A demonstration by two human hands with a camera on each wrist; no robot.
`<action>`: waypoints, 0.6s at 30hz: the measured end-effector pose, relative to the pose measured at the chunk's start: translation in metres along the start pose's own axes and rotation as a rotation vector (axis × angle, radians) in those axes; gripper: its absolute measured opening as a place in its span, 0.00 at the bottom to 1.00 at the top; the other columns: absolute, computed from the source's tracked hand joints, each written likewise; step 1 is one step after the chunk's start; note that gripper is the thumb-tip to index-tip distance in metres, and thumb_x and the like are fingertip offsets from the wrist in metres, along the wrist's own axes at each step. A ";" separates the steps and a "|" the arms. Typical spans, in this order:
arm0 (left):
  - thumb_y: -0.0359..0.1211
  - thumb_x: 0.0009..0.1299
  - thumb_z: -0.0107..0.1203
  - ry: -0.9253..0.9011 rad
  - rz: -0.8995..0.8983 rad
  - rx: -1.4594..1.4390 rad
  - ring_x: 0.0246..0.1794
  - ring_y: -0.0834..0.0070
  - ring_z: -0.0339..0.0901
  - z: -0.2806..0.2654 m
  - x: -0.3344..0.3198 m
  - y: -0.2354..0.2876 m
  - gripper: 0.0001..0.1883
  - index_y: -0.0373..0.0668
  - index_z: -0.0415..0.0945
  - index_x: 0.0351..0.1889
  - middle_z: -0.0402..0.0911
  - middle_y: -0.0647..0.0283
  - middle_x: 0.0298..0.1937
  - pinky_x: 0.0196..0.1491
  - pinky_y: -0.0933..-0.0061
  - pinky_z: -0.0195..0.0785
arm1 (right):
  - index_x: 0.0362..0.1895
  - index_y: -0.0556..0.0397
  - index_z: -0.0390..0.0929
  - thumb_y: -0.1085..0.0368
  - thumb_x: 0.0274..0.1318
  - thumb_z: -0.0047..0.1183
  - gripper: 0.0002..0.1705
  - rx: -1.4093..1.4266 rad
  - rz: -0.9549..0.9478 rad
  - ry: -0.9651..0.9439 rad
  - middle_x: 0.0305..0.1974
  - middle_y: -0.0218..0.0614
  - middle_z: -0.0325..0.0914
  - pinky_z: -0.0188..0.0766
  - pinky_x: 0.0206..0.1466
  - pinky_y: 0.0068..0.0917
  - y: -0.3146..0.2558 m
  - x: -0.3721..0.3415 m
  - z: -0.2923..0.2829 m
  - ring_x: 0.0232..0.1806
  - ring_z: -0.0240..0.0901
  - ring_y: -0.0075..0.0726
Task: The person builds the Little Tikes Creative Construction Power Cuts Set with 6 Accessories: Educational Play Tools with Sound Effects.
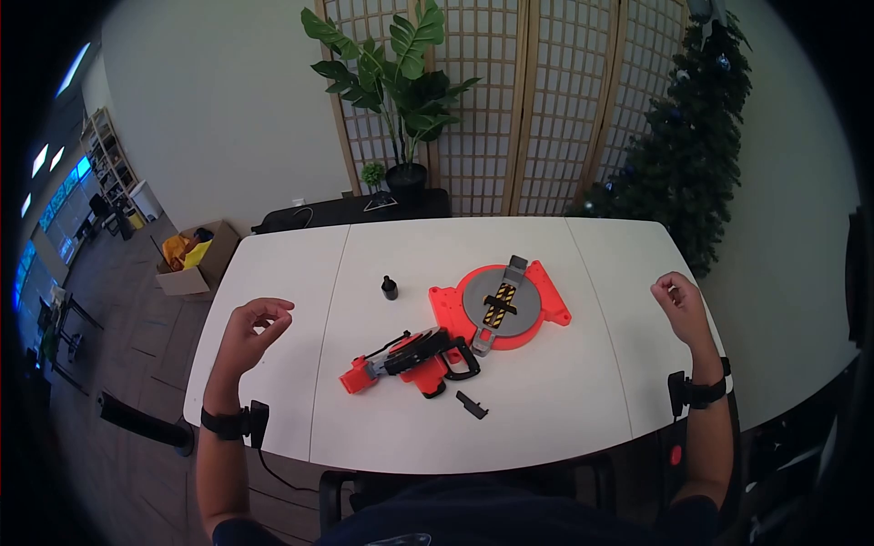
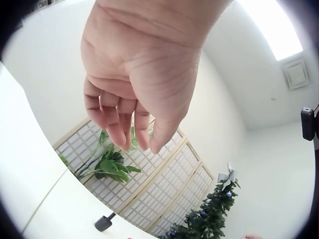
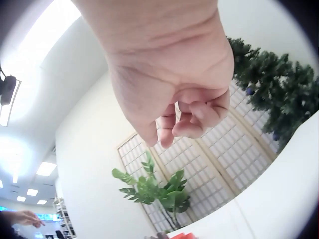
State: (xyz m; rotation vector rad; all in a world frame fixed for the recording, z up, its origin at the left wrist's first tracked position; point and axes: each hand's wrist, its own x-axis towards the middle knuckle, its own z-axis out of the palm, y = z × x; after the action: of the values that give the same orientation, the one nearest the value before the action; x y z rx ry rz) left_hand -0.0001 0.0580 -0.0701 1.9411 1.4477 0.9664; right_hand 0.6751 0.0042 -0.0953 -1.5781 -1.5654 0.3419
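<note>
My left hand (image 1: pixel 250 337) hovers over the left side of the white table (image 1: pixel 546 414), fingers loosely bent and holding nothing. My right hand (image 1: pixel 683 309) is raised at the table's right side, its fingers loosely curled with nothing in them. Between the hands lies a red and black piece (image 1: pixel 419 361) with a black loop handle, like a saw head. Behind it to the right sits a red base (image 1: pixel 557 308) with a round grey plate (image 1: pixel 528 317) and a striped yellow-black strip. A flat black part (image 1: pixel 472 405) lies nearer the front edge.
A small black bottle-like thing (image 1: pixel 390 288) stands upright toward the back left of the table. Beyond are a potted plant (image 1: pixel 407 177), a folding screen (image 1: pixel 482 118) and a decorated tree (image 1: pixel 678 136). An open cardboard box (image 1: pixel 214 264) stands off the left edge.
</note>
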 end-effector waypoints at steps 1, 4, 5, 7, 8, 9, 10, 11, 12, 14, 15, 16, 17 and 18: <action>0.31 0.70 0.63 -0.016 0.039 0.010 0.44 0.78 0.81 0.004 0.004 0.004 0.04 0.41 0.82 0.36 0.87 0.62 0.49 0.45 0.75 0.72 | 0.35 0.55 0.77 0.64 0.62 0.62 0.09 0.012 -0.120 -0.030 0.32 0.26 0.70 0.63 0.32 0.18 -0.006 0.003 0.010 0.28 0.63 0.17; 0.32 0.69 0.64 -0.056 0.039 0.033 0.44 0.77 0.81 0.017 0.012 0.022 0.07 0.42 0.80 0.31 0.87 0.63 0.49 0.45 0.74 0.71 | 0.33 0.55 0.78 0.63 0.61 0.63 0.10 -0.017 -0.128 -0.148 0.33 0.28 0.72 0.67 0.34 0.20 -0.043 0.004 0.035 0.29 0.66 0.20; 0.33 0.69 0.65 -0.089 0.056 0.032 0.44 0.77 0.81 0.021 0.015 0.026 0.08 0.42 0.78 0.30 0.87 0.63 0.49 0.45 0.74 0.71 | 0.33 0.55 0.78 0.63 0.61 0.63 0.10 -0.017 -0.128 -0.148 0.33 0.28 0.72 0.67 0.34 0.20 -0.053 0.005 0.042 0.29 0.66 0.20; 0.34 0.67 0.66 -0.098 0.045 0.036 0.45 0.76 0.80 0.028 0.019 0.030 0.11 0.43 0.76 0.29 0.87 0.63 0.48 0.46 0.73 0.70 | 0.34 0.55 0.79 0.62 0.60 0.64 0.10 -0.053 -0.171 -0.233 0.33 0.29 0.73 0.69 0.35 0.20 -0.067 0.006 0.054 0.30 0.68 0.21; 0.34 0.67 0.67 -0.120 0.059 0.038 0.45 0.75 0.80 0.032 0.020 0.034 0.11 0.43 0.75 0.29 0.87 0.63 0.48 0.47 0.72 0.70 | 0.35 0.54 0.79 0.61 0.59 0.65 0.11 -0.023 -0.170 -0.264 0.33 0.29 0.72 0.69 0.35 0.20 -0.068 0.008 0.060 0.30 0.68 0.22; 0.35 0.66 0.67 -0.141 0.072 0.039 0.45 0.75 0.80 0.035 0.021 0.036 0.11 0.43 0.74 0.30 0.86 0.63 0.48 0.47 0.72 0.70 | 0.35 0.54 0.79 0.61 0.59 0.65 0.11 -0.024 -0.170 -0.265 0.33 0.29 0.72 0.69 0.35 0.20 -0.071 0.009 0.064 0.30 0.68 0.22; 0.35 0.66 0.68 -0.155 0.085 0.042 0.45 0.75 0.80 0.038 0.022 0.037 0.11 0.44 0.74 0.32 0.86 0.63 0.47 0.47 0.72 0.70 | 0.35 0.54 0.79 0.61 0.58 0.65 0.11 -0.034 -0.183 -0.304 0.33 0.29 0.72 0.69 0.35 0.20 -0.074 0.010 0.068 0.30 0.68 0.22; 0.35 0.66 0.68 -0.156 0.084 0.042 0.45 0.75 0.80 0.040 0.023 0.037 0.11 0.44 0.74 0.32 0.86 0.63 0.47 0.47 0.72 0.70 | 0.36 0.53 0.79 0.61 0.58 0.66 0.11 -0.044 -0.195 -0.343 0.33 0.29 0.72 0.70 0.35 0.20 -0.078 0.011 0.072 0.30 0.68 0.23; 0.35 0.66 0.67 -0.177 0.095 0.043 0.45 0.75 0.80 0.042 0.024 0.037 0.12 0.44 0.74 0.32 0.86 0.63 0.47 0.47 0.73 0.70 | 0.36 0.53 0.79 0.59 0.57 0.66 0.13 -0.056 -0.209 -0.362 0.34 0.30 0.72 0.71 0.35 0.21 -0.081 0.013 0.075 0.30 0.68 0.24; 0.35 0.66 0.67 -0.199 0.105 0.043 0.44 0.75 0.80 0.046 0.026 0.038 0.12 0.44 0.73 0.33 0.86 0.64 0.47 0.47 0.73 0.69 | 0.36 0.52 0.79 0.60 0.57 0.66 0.12 -0.067 -0.214 -0.380 0.33 0.28 0.72 0.68 0.34 0.21 -0.085 0.015 0.081 0.30 0.67 0.23; 0.36 0.65 0.68 -0.220 0.116 0.050 0.44 0.75 0.80 0.049 0.027 0.038 0.12 0.44 0.74 0.34 0.86 0.64 0.47 0.47 0.73 0.70 | 0.37 0.51 0.79 0.61 0.57 0.66 0.11 -0.080 -0.222 -0.397 0.32 0.27 0.71 0.66 0.33 0.20 -0.086 0.017 0.084 0.30 0.67 0.21; 0.36 0.65 0.69 -0.240 0.127 0.056 0.44 0.75 0.80 0.051 0.028 0.038 0.13 0.44 0.75 0.36 0.86 0.65 0.47 0.47 0.73 0.70 | 0.37 0.51 0.79 0.61 0.57 0.66 0.11 -0.080 -0.222 -0.397 0.32 0.27 0.71 0.66 0.33 0.20 -0.087 0.018 0.087 0.30 0.67 0.21; 0.36 0.65 0.69 -0.240 0.126 0.056 0.44 0.75 0.80 0.054 0.028 0.041 0.13 0.44 0.75 0.36 0.86 0.65 0.47 0.47 0.73 0.70 | 0.37 0.51 0.79 0.59 0.57 0.66 0.12 -0.077 -0.229 -0.420 0.33 0.27 0.72 0.68 0.34 0.21 -0.086 0.019 0.090 0.30 0.67 0.22; 0.38 0.65 0.69 -0.266 0.125 0.069 0.44 0.75 0.80 0.057 0.028 0.044 0.13 0.44 0.76 0.37 0.86 0.65 0.47 0.47 0.73 0.70 | 0.38 0.52 0.79 0.58 0.57 0.67 0.13 -0.074 -0.235 -0.444 0.33 0.28 0.72 0.69 0.34 0.22 -0.086 0.020 0.093 0.30 0.68 0.24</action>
State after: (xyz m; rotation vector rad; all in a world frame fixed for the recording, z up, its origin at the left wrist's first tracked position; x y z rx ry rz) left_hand 0.0756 0.0719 -0.0644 2.1384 1.2364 0.6859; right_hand 0.5537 0.0435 -0.0808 -1.4138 -2.1019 0.5347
